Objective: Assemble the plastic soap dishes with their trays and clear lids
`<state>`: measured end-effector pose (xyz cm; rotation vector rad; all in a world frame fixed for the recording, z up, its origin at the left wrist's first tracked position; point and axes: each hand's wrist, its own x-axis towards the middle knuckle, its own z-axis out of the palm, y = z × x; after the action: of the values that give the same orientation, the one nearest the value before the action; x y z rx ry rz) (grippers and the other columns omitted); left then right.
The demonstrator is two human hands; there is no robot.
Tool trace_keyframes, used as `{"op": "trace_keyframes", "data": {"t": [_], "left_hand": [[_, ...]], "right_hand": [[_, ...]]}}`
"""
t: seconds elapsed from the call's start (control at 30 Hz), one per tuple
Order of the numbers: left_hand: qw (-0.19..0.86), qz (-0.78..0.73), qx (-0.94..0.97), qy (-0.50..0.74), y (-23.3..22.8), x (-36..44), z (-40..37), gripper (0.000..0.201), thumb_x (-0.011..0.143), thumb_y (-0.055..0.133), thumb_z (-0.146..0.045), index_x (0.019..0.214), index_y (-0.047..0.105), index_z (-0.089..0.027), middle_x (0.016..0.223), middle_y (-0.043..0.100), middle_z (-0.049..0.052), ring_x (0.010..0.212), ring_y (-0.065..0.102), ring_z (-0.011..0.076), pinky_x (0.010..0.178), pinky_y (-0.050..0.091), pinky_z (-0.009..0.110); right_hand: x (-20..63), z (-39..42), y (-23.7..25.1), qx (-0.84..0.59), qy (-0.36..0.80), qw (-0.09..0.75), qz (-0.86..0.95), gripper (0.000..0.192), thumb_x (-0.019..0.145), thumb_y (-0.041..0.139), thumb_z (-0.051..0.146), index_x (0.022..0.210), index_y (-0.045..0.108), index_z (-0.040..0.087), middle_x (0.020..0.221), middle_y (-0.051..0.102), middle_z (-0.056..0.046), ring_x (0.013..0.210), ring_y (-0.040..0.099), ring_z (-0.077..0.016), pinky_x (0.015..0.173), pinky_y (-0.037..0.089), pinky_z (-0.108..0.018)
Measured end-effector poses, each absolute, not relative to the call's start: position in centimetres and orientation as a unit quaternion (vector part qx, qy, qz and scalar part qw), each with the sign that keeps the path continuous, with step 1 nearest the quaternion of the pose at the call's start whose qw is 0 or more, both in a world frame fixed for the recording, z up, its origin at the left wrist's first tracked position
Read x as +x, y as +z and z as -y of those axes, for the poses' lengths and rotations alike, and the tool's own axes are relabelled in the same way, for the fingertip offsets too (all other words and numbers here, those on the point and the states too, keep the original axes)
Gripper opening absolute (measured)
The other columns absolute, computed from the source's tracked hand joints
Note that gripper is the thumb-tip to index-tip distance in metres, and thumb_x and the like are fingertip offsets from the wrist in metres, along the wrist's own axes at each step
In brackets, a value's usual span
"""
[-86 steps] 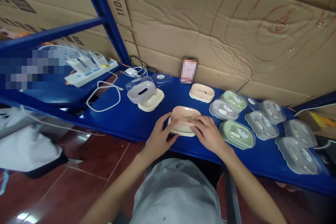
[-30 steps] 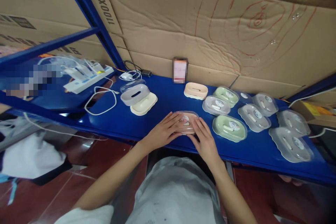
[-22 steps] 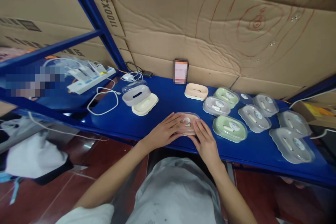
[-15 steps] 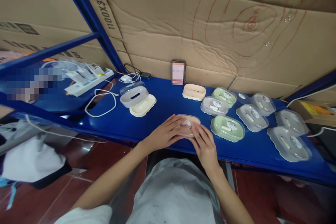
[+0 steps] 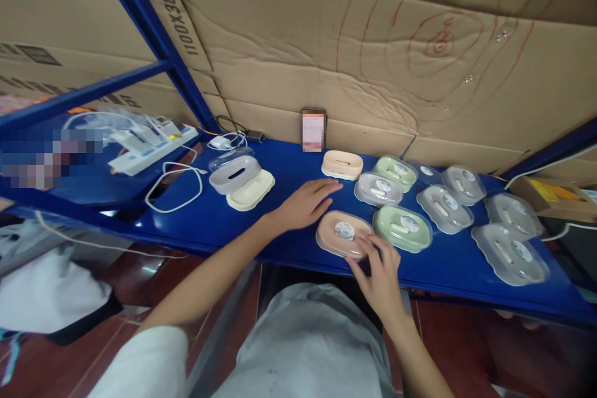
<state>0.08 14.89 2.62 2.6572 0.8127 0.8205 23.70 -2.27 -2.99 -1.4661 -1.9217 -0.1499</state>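
A pink soap box with a clear lid point(image 5: 344, 234) lies near the front edge of the blue shelf point(image 5: 289, 174). My right hand point(image 5: 380, 270) touches its near right rim with spread fingertips. My left hand point(image 5: 305, 202) hovers flat and open over the shelf just left of the box, holding nothing, with its fingers towards a pink lidless tray point(image 5: 342, 165) at the back. A green lidded box point(image 5: 402, 227) sits right beside the pink one.
Several more lidded boxes, grey and green, lie to the right point(image 5: 443, 208). At the left a grey tray leans on a cream tray point(image 5: 242, 181) beside a clear lid, a white cable point(image 5: 175, 186) and a power strip point(image 5: 152, 143). A phone point(image 5: 313, 129) leans on the cardboard wall.
Both hands were pressing the clear lid on the pink box. Now my left hand has lifted off and moved back towards the pink tray, while my right hand has slid to the box's near edge.
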Motion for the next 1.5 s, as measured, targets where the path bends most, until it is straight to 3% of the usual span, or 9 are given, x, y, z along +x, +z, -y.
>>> {"op": "trace_keyframes", "data": {"t": [0.13,0.27,0.37,0.5,0.63,0.8,1.2,1.37,1.5], "left_hand": [[0.051,-0.36,0.913,0.185,3.5,3.4,-21.7,0.061,0.103,0.058,-0.023,0.162,0.044,-0.013,0.167,0.046,0.021,0.159,0.039,0.0331,0.131,0.03,0.053],[0.046,-0.376,0.911,0.165,3.1,3.8,-23.9,0.043,0.099,0.065,-0.021,0.141,0.066,-0.017,0.141,0.068,0.018,0.142,0.057,0.0345,0.124,0.035,0.058],[0.048,-0.383,0.906,0.171,2.0,1.5,-21.9,0.026,0.102,0.06,-0.02,0.124,0.074,-0.019,0.128,0.073,0.014,0.13,0.065,0.0316,0.114,0.048,0.052],[0.05,-0.399,0.893,0.202,1.0,-2.9,-16.8,0.027,0.107,0.055,-0.022,0.128,0.071,-0.021,0.131,0.07,0.012,0.127,0.066,0.0278,0.107,0.054,0.044],[0.061,-0.411,0.872,0.26,0.7,-5.7,-11.9,0.026,0.108,0.057,-0.024,0.13,0.07,-0.024,0.126,0.071,0.009,0.119,0.068,0.0256,0.105,0.056,0.043],[0.072,-0.37,0.88,0.289,0.8,-5.7,-7.7,0.017,0.107,0.062,-0.025,0.121,0.072,-0.024,0.119,0.075,0.007,0.117,0.07,0.0248,0.099,0.055,0.041],[0.044,-0.344,0.887,0.306,0.0,-6.7,-5.6,0.021,0.109,0.057,-0.026,0.125,0.071,-0.025,0.125,0.075,0.008,0.119,0.069,0.0228,0.102,0.052,0.039],[-0.072,-0.57,0.741,0.346,1.8,-13.1,-11.4,0.04,0.105,0.059,-0.037,0.142,0.064,-0.021,0.146,0.065,0.018,0.137,0.06,0.0368,0.11,0.049,0.053],[-0.034,-0.675,0.69,0.259,1.5,-16.8,-14.2,0.043,0.099,0.06,-0.038,0.136,0.068,-0.017,0.146,0.066,0.019,0.133,0.062,0.041,0.108,0.052,0.055]], "right_hand": [[24.4,2.6,-2.8,-0.586,-0.067,0.343,0.731,0.041,0.106,0.064,0.039,0.145,0.056,0.027,0.137,0.063,-0.014,0.133,0.058,-0.0319,0.106,0.044,-0.047],[25.1,2.5,-2.9,-0.594,-0.075,0.336,0.727,0.042,0.106,0.064,0.041,0.145,0.056,0.027,0.138,0.064,-0.013,0.134,0.058,-0.0319,0.107,0.042,-0.046],[25.9,2.0,-3.1,-0.604,-0.08,0.337,0.718,0.042,0.107,0.063,0.042,0.145,0.056,0.026,0.14,0.064,-0.014,0.135,0.058,-0.0328,0.107,0.043,-0.047],[27.0,0.7,-2.7,-0.631,-0.096,0.336,0.693,0.043,0.107,0.062,0.044,0.145,0.058,0.024,0.14,0.065,-0.016,0.134,0.058,-0.036,0.107,0.045,-0.052],[26.0,-1.1,-1.5,-0.638,-0.117,0.329,0.686,0.05,0.109,0.054,0.032,0.158,0.05,0.023,0.154,0.058,-0.019,0.142,0.053,-0.039,0.112,0.044,-0.058],[22.2,-2.7,-0.2,-0.5,-0.074,0.285,0.815,0.056,0.109,0.055,0.029,0.163,0.044,0.025,0.163,0.054,-0.012,0.154,0.046,-0.0316,0.124,0.038,-0.054],[20.5,-2.9,-1.6,-0.42,-0.018,0.266,0.868,0.041,0.109,0.059,0.032,0.147,0.062,0.018,0.151,0.067,-0.011,0.151,0.054,-0.0277,0.135,0.029,-0.059],[20.5,-2.9,-1.7,-0.432,-0.005,0.259,0.864,0.046,0.108,0.059,0.031,0.154,0.057,0.021,0.156,0.062,-0.012,0.155,0.048,-0.0296,0.133,0.031,-0.064],[20.6,-3.0,-1.8,-0.432,0.005,0.269,0.861,0.052,0.109,0.056,0.026,0.161,0.049,0.026,0.166,0.051,-0.011,0.161,0.039,-0.0302,0.131,0.035,-0.065]]}}
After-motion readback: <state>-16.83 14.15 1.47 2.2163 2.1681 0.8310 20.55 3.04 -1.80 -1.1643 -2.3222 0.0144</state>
